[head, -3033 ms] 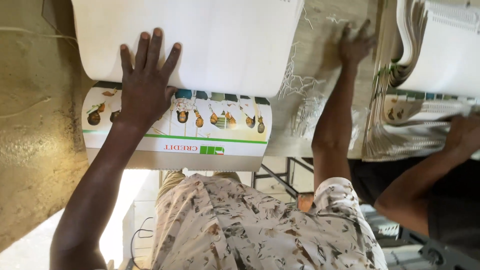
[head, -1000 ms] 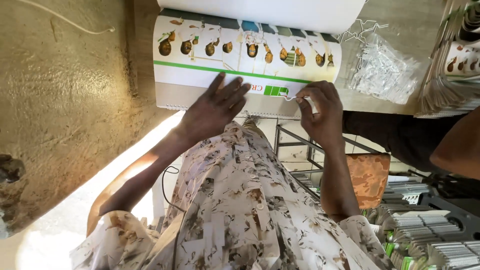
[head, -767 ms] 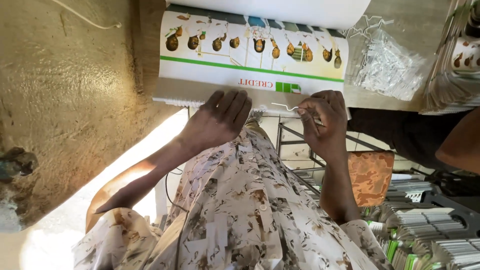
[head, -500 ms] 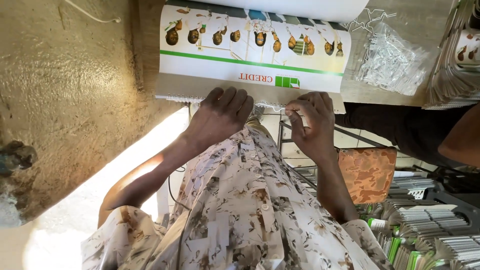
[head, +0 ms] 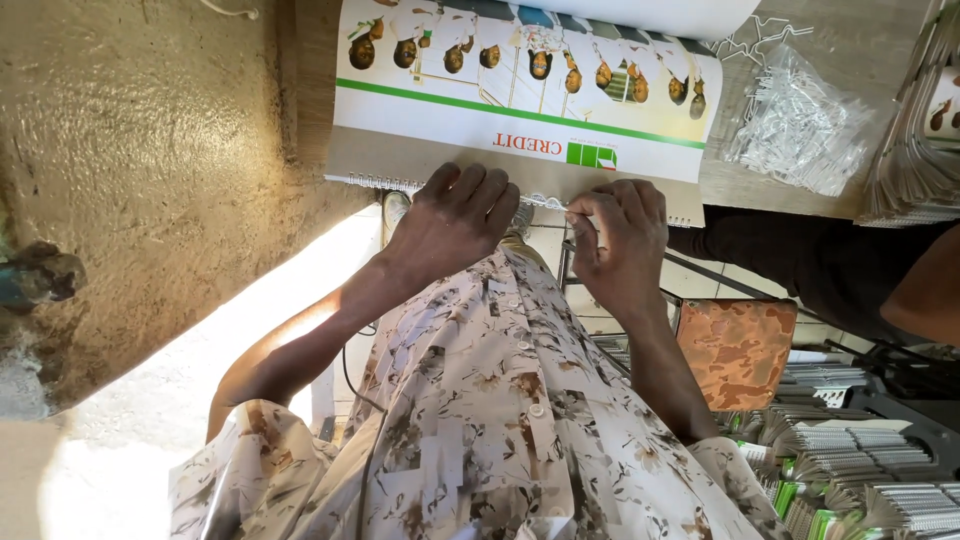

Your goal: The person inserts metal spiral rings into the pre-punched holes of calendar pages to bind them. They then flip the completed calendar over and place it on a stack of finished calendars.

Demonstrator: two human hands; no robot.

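Fingers on the left hand (head: 455, 215) are spread flat and pressed down on the near edge of the wall calendar (head: 520, 110), right on the wire binding (head: 385, 183), while the right hand (head: 622, 240) has its fingertips (head: 580, 212) pinched together on a small bit of wire at that same bound edge, close beside the left. From the head camera, which is the only view, the calendar lies on the tabletop (head: 860, 40) with its bound edge hanging right at the table's near rim, printed side up with a green stripe across it. Honestly the sketchy part looks like that edge position: if the left hand eases off, I'd guess the sheets could slide or fan out of line and the wire would miss holes. The pinch looks tiny too, so the wire could slip or bend, maybe poke a fingertip. A clear bag of wire hangers (head: 800, 125) sits off to the right, well apart from the hands, and another person's arm (head: 925, 295) is near the right-hand stack of calendars (head: 915, 160), so a bump from that side seems possible. Stacks of bound calendars (head: 860, 460) sit lower right.
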